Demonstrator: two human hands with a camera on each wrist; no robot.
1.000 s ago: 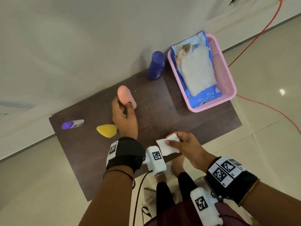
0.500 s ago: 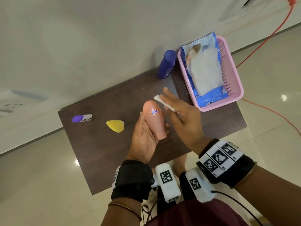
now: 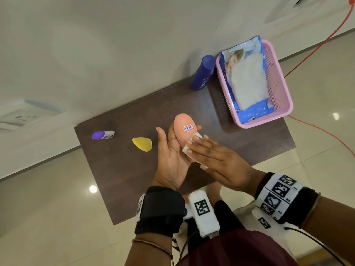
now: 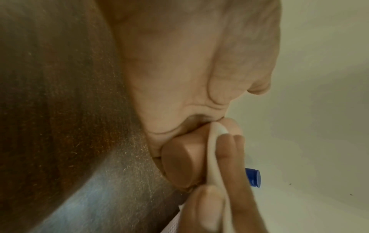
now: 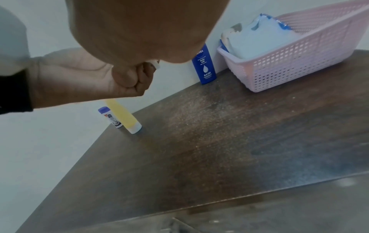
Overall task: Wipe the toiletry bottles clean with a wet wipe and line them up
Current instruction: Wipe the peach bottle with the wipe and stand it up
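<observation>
- Hands meet above the middle of a dark wooden bench (image 3: 123, 173), seen from overhead, during the wiping step.
- Left hand (image 3: 171, 162) lies palm up and cradles a peach bottle (image 3: 183, 129), fingers curled round its far side; this lifts the bottle off the bench so its whole surface can be reached.
- On the bottle's upper face is a small white sticker with writing.
- Right hand (image 3: 217, 160) presses a folded white wet wipe (image 3: 192, 144) against the bottle's lower body with flat, straight fingers, which spreads the pressure for rubbing. In the left wrist view the wipe (image 4: 214, 151) sits between those fingertips (image 4: 229, 151) and the bottle's cap end (image 4: 183, 164).
- 3 other bottles stand upright along the bench's back edge, by the wall: a small purple-capped bottle (image 3: 102, 134) near the back left corner, a yellow bottle (image 3: 142, 144) just beside it toward the middle, and a dark blue bottle (image 3: 203, 72) well apart from them, toward the back right.
- Blue bottle is just beside a pink basket (image 3: 280, 89) at the back right corner, which holds an open pack of wet wipes (image 3: 247, 81), probably kept there for easy reach.
- Judging from the spacing, the bottles are not yet in an even line, and the peach one has no place on the bench yet.
- Red cable (image 3: 315, 48) trails over the floor beyond the basket.
</observation>
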